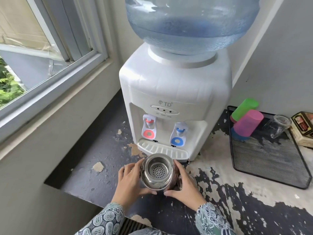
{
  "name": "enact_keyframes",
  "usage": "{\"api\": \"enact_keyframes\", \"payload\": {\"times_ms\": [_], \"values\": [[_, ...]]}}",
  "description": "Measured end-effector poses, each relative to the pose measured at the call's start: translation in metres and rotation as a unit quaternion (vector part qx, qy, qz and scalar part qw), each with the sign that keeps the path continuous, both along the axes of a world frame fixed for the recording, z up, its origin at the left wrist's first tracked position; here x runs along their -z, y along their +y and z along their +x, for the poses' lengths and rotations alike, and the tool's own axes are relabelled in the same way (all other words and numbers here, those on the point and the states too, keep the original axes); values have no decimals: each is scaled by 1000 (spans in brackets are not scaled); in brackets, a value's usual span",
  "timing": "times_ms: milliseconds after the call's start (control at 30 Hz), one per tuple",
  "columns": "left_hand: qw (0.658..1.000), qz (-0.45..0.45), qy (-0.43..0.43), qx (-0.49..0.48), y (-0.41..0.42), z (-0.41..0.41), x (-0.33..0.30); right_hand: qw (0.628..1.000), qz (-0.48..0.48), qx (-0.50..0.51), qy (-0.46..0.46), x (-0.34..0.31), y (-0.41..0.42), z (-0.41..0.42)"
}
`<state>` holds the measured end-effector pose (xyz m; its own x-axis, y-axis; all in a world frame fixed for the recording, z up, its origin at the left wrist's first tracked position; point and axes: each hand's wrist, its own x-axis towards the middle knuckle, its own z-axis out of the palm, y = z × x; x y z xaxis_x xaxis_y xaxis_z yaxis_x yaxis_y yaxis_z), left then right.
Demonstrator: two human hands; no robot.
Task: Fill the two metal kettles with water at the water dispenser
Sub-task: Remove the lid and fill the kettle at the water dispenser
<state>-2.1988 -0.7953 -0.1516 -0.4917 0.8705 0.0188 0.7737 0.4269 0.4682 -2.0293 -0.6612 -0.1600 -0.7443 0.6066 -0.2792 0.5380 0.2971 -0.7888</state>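
A shiny metal kettle [157,172] without a lid, a perforated strainer showing inside, is held just in front of the drip tray [162,150] of the white water dispenser [174,92]. My left hand [130,181] clasps its left side and my right hand [183,185] its right side. A second metal object [193,179], perhaps the other kettle, peeks out behind my right hand and is mostly hidden. The dispenser has a red tap [149,128] on the left and a blue tap [179,134] on the right, with a large blue water bottle [191,22] on top.
A black mesh tray [271,160] stands to the right with a green cup [244,109], a pink cup [249,122] and a clear glass [277,126]. A patterned box [303,129] lies at the far right. A window [42,53] fills the left. The counter paint is peeling.
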Motion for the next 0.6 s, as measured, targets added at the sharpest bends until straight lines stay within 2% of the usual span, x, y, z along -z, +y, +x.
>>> {"api": "enact_keyframes", "payload": {"times_ms": [100,233,600], "values": [[999,38,10,35,19,-4,-13,995,-62,41,60,-15,7,5],[997,10,20,74,49,-9,-32,989,-97,77,86,-30,21,7],[994,-54,3,93,86,-20,-45,983,-66,115,124,-49,27,4]]}}
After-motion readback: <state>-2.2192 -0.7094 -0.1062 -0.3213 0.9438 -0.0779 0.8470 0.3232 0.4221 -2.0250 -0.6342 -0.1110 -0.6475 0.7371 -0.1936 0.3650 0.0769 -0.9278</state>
